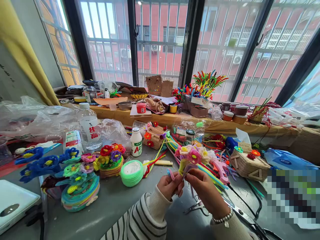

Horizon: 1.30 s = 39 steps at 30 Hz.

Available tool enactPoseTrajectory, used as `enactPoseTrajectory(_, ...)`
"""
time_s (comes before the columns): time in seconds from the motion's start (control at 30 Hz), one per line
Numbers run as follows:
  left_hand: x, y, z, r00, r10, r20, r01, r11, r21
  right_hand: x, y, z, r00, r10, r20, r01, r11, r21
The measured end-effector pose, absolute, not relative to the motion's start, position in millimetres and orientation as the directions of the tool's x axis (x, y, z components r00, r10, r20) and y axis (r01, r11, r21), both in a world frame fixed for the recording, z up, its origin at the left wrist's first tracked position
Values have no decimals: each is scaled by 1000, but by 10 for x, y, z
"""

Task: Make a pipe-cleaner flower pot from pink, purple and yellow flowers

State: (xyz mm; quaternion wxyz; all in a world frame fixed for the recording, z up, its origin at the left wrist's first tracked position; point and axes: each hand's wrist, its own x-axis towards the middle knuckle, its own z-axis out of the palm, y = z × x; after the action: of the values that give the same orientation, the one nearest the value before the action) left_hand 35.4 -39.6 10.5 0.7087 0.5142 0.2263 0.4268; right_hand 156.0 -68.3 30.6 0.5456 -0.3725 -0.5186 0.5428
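A small bouquet of pipe-cleaner flowers (193, 155), pink, white and yellow, is held upright over the table between my two hands. My left hand (170, 185) is closed around its lower stems, and a pink pipe-cleaner loop (170, 174) sticks out by its thumb. My right hand (206, 186), with a beaded bracelet at the wrist, pinches a lilac strip (188, 170) at the bouquet's side. Fingers hide most of the stems. Below the hands lie small scissors (197, 206). A pink glue gun (220, 170) rests to the right of the bouquet.
Large scissors (241, 213) lie at front right beside a black cable. Pipe-cleaner flower pots (80, 196), a green tape-like roll (132, 174) and a white bottle (136, 142) stand to the left. A wooden-stick box (250, 163) sits right. Craft supplies crowd the windowsill (112, 115).
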Motion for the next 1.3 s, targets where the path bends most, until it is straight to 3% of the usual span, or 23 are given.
enactPoseTrajectory(0.17,312,-440,142,400,889,224,-141,-182,973,1566,-694,335,-83,983,161,-109,152,-982)
enactPoseTrajectory(0.33,270,-423,51,173,900,401,88,-420,903,1619,-708,335,-45,971,234,78,237,-968)
enactPoseTrajectory(0.5,257,-392,-21,24,830,557,248,-544,801,1543,-797,335,51,912,407,498,330,-802)
enactPoseTrajectory(0.6,262,-407,-5,22,799,601,331,-573,750,1402,-853,334,42,867,496,635,360,-684)
enactPoseTrajectory(0.87,270,-455,64,93,766,636,399,-614,681,1289,-834,306,43,813,581,655,416,-630)
enactPoseTrajectory(1.13,249,-403,41,62,855,516,364,-500,786,1268,-876,347,-15,785,619,645,480,-594)
enactPoseTrajectory(1.3,255,-415,77,143,878,458,260,-480,838,1324,-846,334,29,781,623,611,479,-630)
